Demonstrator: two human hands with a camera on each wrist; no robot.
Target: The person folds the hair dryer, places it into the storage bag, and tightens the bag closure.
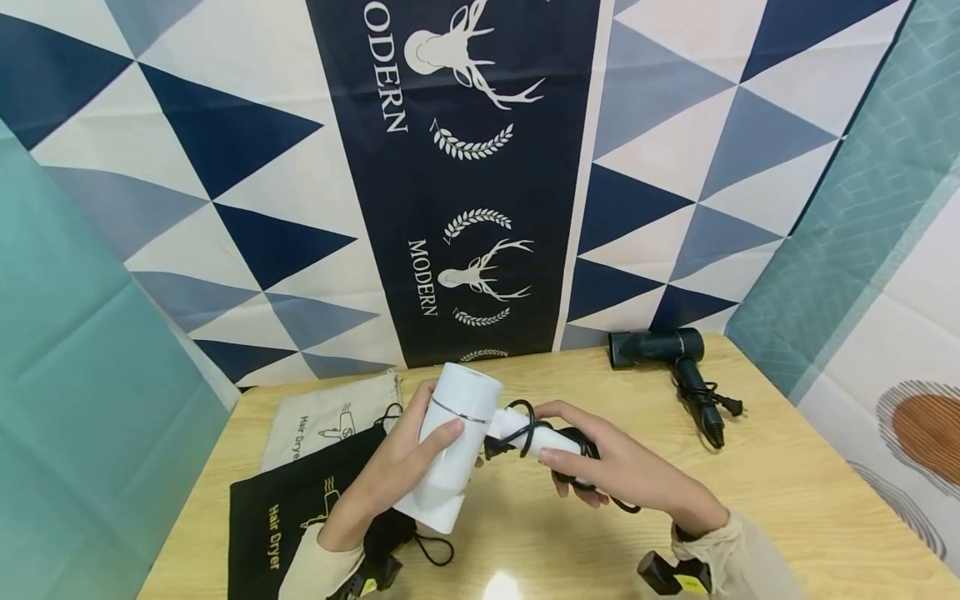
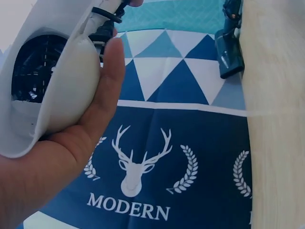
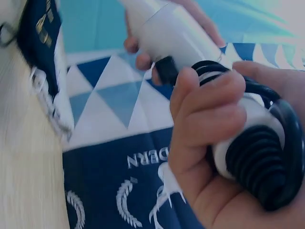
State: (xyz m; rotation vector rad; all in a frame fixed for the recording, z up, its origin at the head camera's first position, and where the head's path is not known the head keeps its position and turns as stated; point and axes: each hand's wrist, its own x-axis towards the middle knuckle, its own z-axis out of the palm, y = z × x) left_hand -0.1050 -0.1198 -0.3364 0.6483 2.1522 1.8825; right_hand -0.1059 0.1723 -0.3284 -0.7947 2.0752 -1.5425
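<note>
A white hair dryer [image 1: 461, 433] with a thin silver ring is held up above the table, its barrel tilted. My left hand [image 1: 412, 450] grips the barrel, thumb across its front. My right hand [image 1: 615, 458] holds the handle, where a black cord [image 1: 528, 427] is wound round. From the left wrist, the dryer's open end [image 2: 40, 71] shows a dark grille inside, with the palm against the barrel. In the right wrist view, fingers [image 3: 209, 109] curl round the handle beside the ribbed black cord end [image 3: 257, 162].
A black hair dryer [image 1: 656, 346] with bundled cord lies at the table's back right. On the left, a black drawstring pouch [image 1: 255, 508] marked "Hair Dryer" overlaps a pale pouch [image 1: 300, 417]. Patterned cloth walls [image 1: 480, 183] enclose the wooden table [image 1: 750, 467].
</note>
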